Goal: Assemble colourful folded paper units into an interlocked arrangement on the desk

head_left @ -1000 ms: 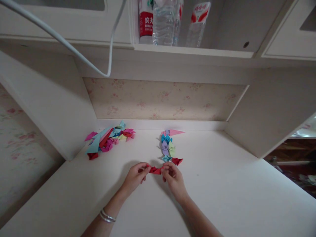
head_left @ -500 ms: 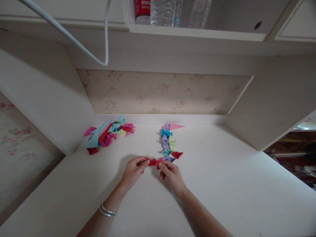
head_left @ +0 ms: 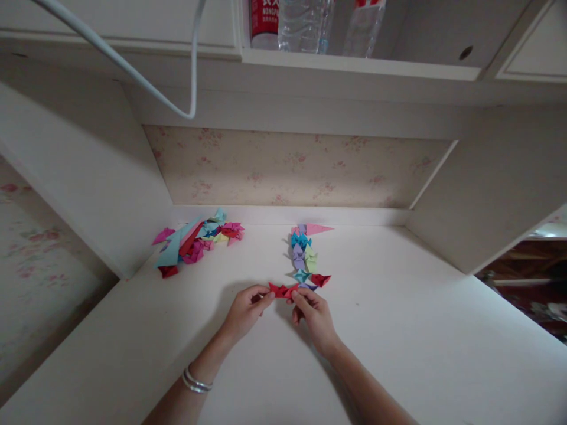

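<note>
A red folded-paper piece [head_left: 282, 290] is held just above the white desktop between both hands. My left hand [head_left: 248, 307] pinches its left end between thumb and fingers. Its right end is pinched by my right hand [head_left: 315, 316], whose fingers hide part of it. Right behind my right hand lie a purple folded piece [head_left: 309, 287], partly covered, and another red folded piece [head_left: 321, 280]. Beyond them a column of origami pieces runs away from me: light blue [head_left: 302, 275], lilac [head_left: 298, 257], pale green [head_left: 310, 258], blue [head_left: 300, 239] and a long pink point [head_left: 319, 229].
A heap of coloured folded papers [head_left: 195, 242] lies at the back left of the desk [head_left: 398, 330]. Side panels and a flowered back wall [head_left: 266, 168] enclose the desk. Overhead, plastic bottles [head_left: 301, 26] stand on a shelf, and a white bent tube [head_left: 133, 68] hangs at upper left.
The view has shifted slightly. My left fingers have eased outward on the red folded piece, showing more of its left end. Both hands stay close to it.
</note>
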Available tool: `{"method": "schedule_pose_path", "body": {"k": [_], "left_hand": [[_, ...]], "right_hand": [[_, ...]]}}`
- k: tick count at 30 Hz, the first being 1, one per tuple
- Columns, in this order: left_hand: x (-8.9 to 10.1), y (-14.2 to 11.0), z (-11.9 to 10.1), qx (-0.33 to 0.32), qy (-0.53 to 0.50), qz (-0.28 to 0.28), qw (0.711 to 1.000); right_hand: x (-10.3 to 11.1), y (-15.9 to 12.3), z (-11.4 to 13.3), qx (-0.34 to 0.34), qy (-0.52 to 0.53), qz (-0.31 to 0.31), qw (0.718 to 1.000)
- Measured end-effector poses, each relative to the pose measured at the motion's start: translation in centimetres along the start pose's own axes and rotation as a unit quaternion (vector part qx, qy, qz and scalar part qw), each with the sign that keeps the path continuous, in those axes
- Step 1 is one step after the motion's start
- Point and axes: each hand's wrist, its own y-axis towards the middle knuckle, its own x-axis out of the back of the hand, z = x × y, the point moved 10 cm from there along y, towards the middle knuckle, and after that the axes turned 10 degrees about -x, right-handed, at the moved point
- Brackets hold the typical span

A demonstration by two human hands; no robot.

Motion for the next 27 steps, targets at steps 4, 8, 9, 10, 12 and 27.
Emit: {"method": "schedule_pose_path", "body": {"k": [4,8,9,10,12,27], "left_hand": [[-0.02,0.07,0.08,-0.005,0.018,0.004,1.0],[0.09,0.11,0.23,-0.005,0.019,0.0,1.0],[0.15,0.12,0.25,-0.003,0.017,-0.002,1.0],[0.23,0.12,0.27,-0.002,0.014,-0.005,1.0],[0.38,0.11,0.28,0.004,0.009,-0.009,1.0],[0.3,0.09,0.7,0.024,-0.004,-0.016,1.0]], "right_hand": [[0.05,0.01,-0.04,-0.003,0.009,-0.006,1.0],[0.0,-0.02,-0.02,-0.006,0.008,-0.008,1.0],[-0.01,-0.04,-0.04,-0.007,0.006,-0.009,1.0],[-0.03,-0.07,-0.06,-0.008,0.005,-0.01,1.0],[-0.05,-0.13,-0.12,-0.011,0.002,-0.014,1.0],[0.06,-0.06,-0.33,-0.019,0.012,-0.014,1.0]]}}
